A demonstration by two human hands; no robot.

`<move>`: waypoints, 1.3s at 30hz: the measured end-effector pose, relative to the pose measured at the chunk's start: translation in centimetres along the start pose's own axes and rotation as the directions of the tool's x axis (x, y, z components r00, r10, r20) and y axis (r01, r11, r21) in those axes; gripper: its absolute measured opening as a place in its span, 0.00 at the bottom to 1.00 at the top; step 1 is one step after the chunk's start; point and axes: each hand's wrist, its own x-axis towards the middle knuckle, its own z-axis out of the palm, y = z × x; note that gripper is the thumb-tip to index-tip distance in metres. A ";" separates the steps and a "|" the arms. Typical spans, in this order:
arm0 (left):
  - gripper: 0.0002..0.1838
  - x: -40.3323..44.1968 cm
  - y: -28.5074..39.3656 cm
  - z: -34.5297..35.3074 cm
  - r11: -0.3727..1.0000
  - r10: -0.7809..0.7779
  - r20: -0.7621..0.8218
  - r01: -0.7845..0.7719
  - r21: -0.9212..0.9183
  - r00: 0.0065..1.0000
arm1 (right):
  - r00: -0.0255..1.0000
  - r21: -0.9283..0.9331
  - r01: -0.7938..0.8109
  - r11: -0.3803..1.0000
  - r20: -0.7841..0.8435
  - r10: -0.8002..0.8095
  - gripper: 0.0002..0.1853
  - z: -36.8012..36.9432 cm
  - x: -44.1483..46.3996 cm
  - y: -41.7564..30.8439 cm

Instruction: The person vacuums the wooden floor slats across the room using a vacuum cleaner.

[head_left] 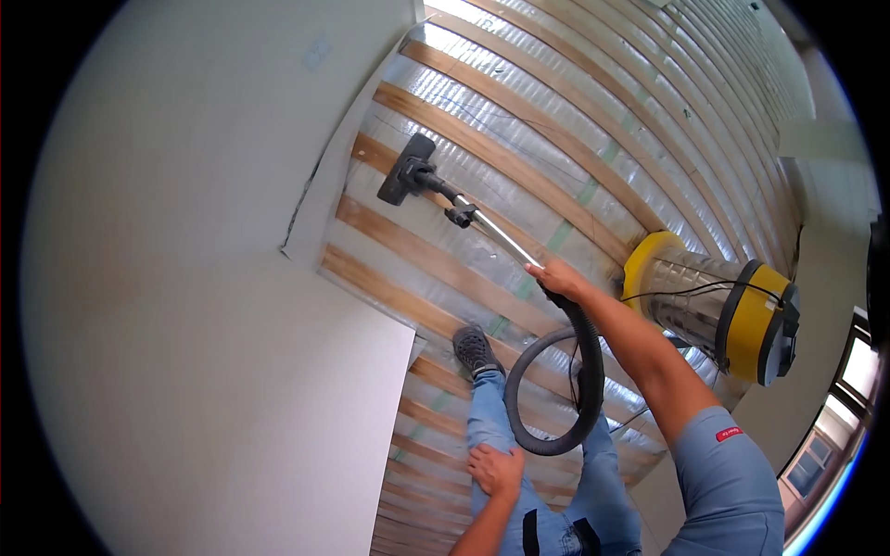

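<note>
My right hand (558, 277) is closed around the upper end of a vacuum cleaner wand (505, 238), where the black hose (593, 389) joins it. At the wand's far end, the black floor head (406, 170) lies across a wooden batten close to the wall. The hose loops down in front of my legs and leads toward the yellow and silver vacuum cleaner (691, 296) on the right. My left hand (496, 470) rests on my left thigh, holding nothing, with its fingers laid over the jeans (491, 417).
Parallel wooden battens (519, 153) run over shiny foil sheeting (454, 139). A pale wall (213, 278) fills the left side, its corner jutting toward my legs. My shoe (475, 350) stands on the battens. A black cable (686, 292) hangs by the vacuum; a window (825, 435) is at right.
</note>
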 end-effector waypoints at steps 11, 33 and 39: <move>0.31 0.8 -0.8 -0.7 0.999 -0.013 0.063 0.011 0.035 0.998 | 0.965 -0.207 0.100 0.973 -0.220 -0.146 0.38 1.3 11.8 -16.3; 0.29 -0.8 1.3 0.3 0.975 0.142 -0.010 -0.138 0.173 0.990 | 0.842 -0.133 -0.535 0.834 -0.161 0.515 0.36 -1.6 -31.4 38.4; 0.28 -3.9 2.1 3.7 0.954 0.202 -0.048 -0.186 0.234 0.978 | 0.836 -0.187 -0.543 0.819 -0.216 0.505 0.36 -2.7 -37.0 49.1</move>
